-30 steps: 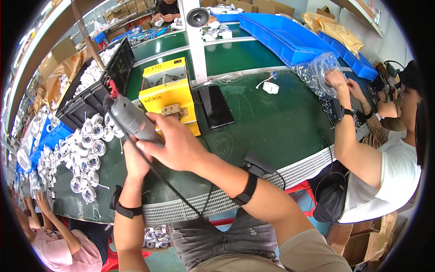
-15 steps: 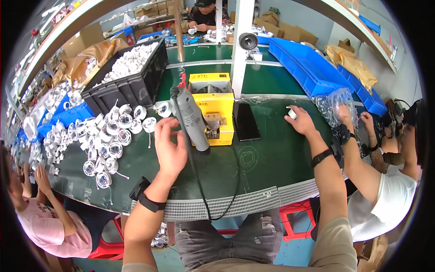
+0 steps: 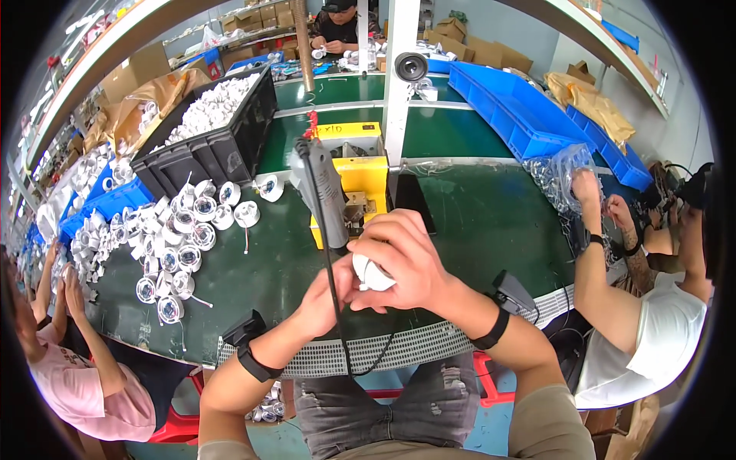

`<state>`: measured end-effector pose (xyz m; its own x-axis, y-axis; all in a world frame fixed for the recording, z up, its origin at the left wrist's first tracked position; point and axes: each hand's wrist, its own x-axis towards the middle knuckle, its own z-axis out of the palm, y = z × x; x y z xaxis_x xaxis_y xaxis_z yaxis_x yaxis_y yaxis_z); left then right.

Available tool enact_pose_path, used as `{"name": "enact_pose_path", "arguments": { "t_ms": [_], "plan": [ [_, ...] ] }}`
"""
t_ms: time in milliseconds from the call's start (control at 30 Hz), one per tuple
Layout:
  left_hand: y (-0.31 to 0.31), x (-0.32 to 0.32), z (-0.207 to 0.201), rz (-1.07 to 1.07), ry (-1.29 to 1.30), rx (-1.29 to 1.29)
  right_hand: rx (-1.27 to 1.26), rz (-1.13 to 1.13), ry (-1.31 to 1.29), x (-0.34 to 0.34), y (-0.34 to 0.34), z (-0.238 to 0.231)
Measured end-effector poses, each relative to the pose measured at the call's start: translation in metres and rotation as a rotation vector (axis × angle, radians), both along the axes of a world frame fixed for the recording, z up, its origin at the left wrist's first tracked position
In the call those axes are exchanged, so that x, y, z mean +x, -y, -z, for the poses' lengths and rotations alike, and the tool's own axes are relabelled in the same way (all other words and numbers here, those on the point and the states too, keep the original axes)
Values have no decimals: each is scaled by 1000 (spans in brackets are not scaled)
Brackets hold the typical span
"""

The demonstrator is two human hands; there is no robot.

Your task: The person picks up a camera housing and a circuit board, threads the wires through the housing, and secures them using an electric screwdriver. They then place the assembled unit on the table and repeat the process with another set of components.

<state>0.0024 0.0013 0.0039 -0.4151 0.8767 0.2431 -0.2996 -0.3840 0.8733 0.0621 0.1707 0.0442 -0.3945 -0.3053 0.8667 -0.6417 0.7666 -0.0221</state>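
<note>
In front of me, my two hands meet around a white round housing (image 3: 372, 273). My right hand (image 3: 408, 259) curls over it from the right with bent fingers. My left hand (image 3: 322, 297) presses against it from the left, its fingertips partly hidden behind the housing and a black cord. A grey electric screwdriver (image 3: 325, 198) hangs just beyond my left hand, below a red coiled line. Behind it stands a yellow fixture (image 3: 369, 178) with a metal block, its lower part partly hidden by my hands. A dark phone (image 3: 414, 201) lies beside the fixture, partly covered by my right hand.
Many white round housings (image 3: 184, 257) with short wires lie on the green table at left. A black crate (image 3: 230, 146) full of white parts stands behind them. Blue trays (image 3: 510, 115) sit at back right. Co-workers' arms (image 3: 606, 284) are at both sides.
My right hand has come from the right side of the table to the middle, and my left hand has drawn back nearer me. Both now meet at the white housing.
</note>
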Motion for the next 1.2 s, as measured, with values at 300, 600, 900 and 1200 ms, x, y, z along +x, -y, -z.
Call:
{"name": "enact_pose_path", "arguments": {
  "t_ms": [300, 600, 900, 1200],
  "plan": [
    [-5, -4, 5, -172, -15, -41, -258, -159, 413, 9, -16, 7],
    [-7, 8, -3, -496, -562, 53, -629, -191, 913, 9, -37, 7],
    [-2, -3, -7, -662, -922, 13, -994, -711, 1158, 13, -44, 6],
    [3, -4, -4, -224, -159, -138, -999, -565, 1181, 9, -38, 14]
  ]
}}
